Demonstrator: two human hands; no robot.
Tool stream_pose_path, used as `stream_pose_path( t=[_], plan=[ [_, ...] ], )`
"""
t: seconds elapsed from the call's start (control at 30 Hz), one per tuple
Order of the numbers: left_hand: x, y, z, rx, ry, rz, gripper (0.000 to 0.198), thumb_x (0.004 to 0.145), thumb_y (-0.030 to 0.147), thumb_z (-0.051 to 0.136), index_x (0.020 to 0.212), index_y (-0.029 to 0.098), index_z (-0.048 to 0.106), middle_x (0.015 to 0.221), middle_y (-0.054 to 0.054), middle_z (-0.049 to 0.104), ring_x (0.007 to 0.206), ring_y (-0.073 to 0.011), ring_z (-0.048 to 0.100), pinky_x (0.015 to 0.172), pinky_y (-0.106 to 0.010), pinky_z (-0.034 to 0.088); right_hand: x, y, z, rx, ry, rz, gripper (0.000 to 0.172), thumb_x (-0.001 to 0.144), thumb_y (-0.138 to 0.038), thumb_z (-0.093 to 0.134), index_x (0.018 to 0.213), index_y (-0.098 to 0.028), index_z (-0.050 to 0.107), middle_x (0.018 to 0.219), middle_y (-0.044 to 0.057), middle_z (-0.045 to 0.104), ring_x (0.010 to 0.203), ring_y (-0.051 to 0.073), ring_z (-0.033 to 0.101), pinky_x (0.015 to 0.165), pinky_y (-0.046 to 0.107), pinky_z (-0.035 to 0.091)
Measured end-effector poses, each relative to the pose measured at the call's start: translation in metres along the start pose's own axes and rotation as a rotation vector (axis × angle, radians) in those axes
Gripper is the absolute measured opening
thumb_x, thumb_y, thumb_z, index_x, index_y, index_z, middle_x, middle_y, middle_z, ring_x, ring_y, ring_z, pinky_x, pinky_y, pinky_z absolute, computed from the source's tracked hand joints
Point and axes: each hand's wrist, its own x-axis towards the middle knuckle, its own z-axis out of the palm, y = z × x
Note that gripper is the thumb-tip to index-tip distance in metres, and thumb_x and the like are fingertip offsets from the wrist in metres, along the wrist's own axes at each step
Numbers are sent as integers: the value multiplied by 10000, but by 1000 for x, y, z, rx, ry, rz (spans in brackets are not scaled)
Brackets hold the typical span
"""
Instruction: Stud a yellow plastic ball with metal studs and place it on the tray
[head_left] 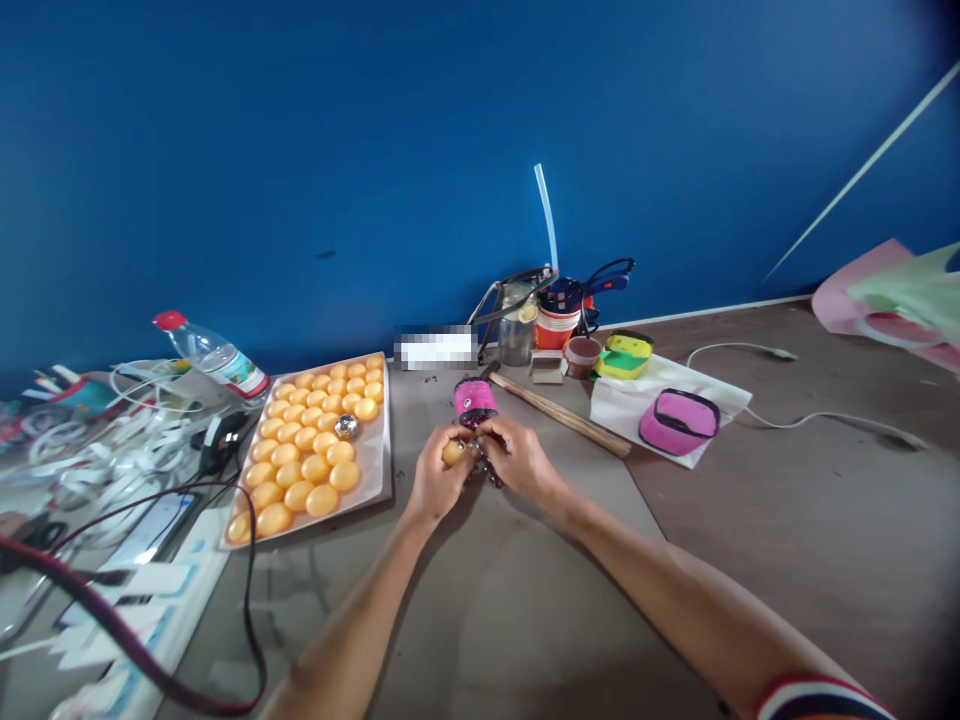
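My left hand (441, 472) is curled around a yellow-orange ball (453, 452), which shows between its fingers. The fingertips of my right hand (521, 458) pinch together right beside it, at some small shiny bits; what exactly they hold is too small to tell. Both hands meet low over the grey mat (517, 600). Just beyond the fingertips sits a pink item with black edges (475, 398) and a small round silvery spot. Several dark, shiny little pieces (491, 472) show below the right fingers.
Left of my hands lies a tray (381, 455) of several orange balls and one silvery patterned ball (346, 427). A wooden-handled hammer (562, 412) lies to the right, near a pink-and-black piece (679, 420) on white paper. A jar (516, 335), bottle (225, 365) and tangled cables (127, 470) stand around.
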Motion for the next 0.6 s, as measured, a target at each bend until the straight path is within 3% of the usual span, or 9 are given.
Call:
stream_pose_path(
  t=[0.27,0.6],
  plan=[
    [0,-1,-2,57,10,77,130,769,278,590,849,175,585,807,-16,575,693,-126,517,636,-223,432,-4,-4,-1,-125,-15,-87,184,755,-112,460,792,-172,630,785,46,674,723,157,568,715,263,382],
    [-1,4,-2,59,50,54,164,757,318,605,841,177,596,784,-13,583,641,-117,498,592,-214,408,1,-4,-4,472,-125,123,180,794,-314,523,725,-163,594,652,-12,553,608,104,481,581,217,374]
  ],
)
